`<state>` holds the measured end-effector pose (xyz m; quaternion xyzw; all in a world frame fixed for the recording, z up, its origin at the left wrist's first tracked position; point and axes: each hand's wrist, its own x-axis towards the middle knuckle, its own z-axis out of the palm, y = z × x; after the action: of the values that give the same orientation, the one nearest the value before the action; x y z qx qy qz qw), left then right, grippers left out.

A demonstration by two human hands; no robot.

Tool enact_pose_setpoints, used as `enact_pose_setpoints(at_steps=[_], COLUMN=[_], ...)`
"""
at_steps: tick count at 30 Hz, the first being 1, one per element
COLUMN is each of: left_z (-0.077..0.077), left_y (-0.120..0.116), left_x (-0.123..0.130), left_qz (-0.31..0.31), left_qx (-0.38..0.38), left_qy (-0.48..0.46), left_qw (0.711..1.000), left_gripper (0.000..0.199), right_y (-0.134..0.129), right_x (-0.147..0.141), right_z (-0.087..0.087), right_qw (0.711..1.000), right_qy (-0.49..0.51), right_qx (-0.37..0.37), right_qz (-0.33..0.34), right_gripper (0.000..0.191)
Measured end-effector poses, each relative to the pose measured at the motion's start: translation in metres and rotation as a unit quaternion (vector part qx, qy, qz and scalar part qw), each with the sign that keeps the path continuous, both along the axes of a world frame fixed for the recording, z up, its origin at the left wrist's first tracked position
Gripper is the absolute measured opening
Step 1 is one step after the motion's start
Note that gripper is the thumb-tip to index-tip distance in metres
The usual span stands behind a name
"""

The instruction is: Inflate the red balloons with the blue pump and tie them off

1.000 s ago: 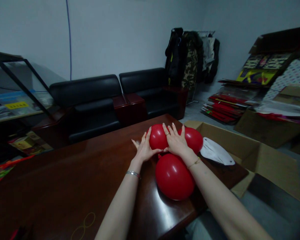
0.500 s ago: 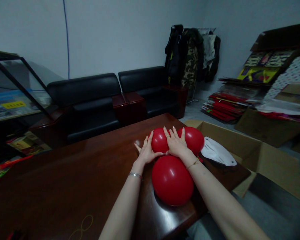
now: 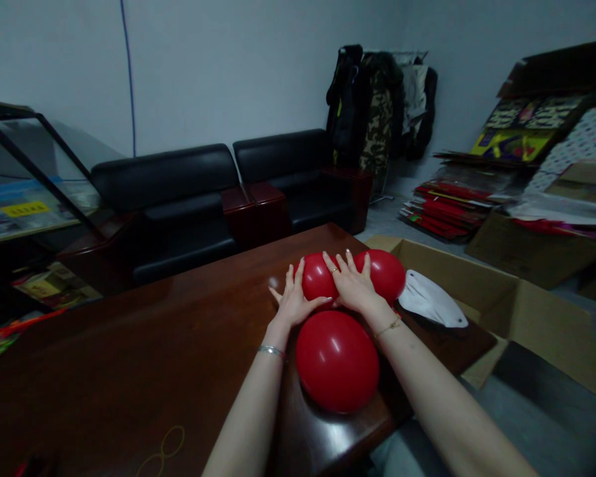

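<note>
Three glossy red balloons rest close together near the right end of the dark wooden table. My left hand (image 3: 295, 303) lies with spread fingers along the left side of the back left balloon (image 3: 314, 277). Across the top of that balloon my right hand (image 3: 353, 286) is stretched out, fingers apart, its outer side against the back right balloon (image 3: 388, 273). Under and between my forearms sits the largest-looking, near balloon (image 3: 338, 364). The balloons' knots are hidden. Just right of the group is a flat white piece (image 3: 432, 301) with small holes at its end.
The brown table (image 3: 179, 358) carries a thin yellowish looped string (image 3: 171, 440). An open cardboard box (image 3: 461, 281) stands beyond its right edge. Black sofas (image 3: 169, 192) line the wall. Clothes hang on a rack (image 3: 377, 112), and stacked flat red packaging (image 3: 442, 209) lies on the floor.
The near balloon has shifted slightly left and toward me. My hands have barely moved on the back balloons, with the right fingers spread a little wider.
</note>
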<state>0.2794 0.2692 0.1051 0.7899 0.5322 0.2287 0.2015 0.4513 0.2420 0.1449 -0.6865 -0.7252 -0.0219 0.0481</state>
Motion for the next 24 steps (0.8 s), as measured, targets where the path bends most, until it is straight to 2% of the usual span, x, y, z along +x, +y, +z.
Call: enact_pose_setpoints(at_steps=[16,24], left_z=[0.006,0.015], left_y=[-0.007,-0.011], left_x=[-0.003,-0.004], left_qz=[0.009,0.018], left_qx=[-0.006,0.01], left_qy=[-0.004,0.009], left_qw=[1.0,1.0], left_gripper=[0.113,0.109], right_y=[-0.007,-0.013], right_x=[0.002,0.003], right_z=[0.005,0.01], right_qw=[1.0,1.0], right_qy=[-0.001,-0.006], right_qx=[0.003,0.011], right_qz=[0.004,0.005], right_gripper=[0.107,0.114])
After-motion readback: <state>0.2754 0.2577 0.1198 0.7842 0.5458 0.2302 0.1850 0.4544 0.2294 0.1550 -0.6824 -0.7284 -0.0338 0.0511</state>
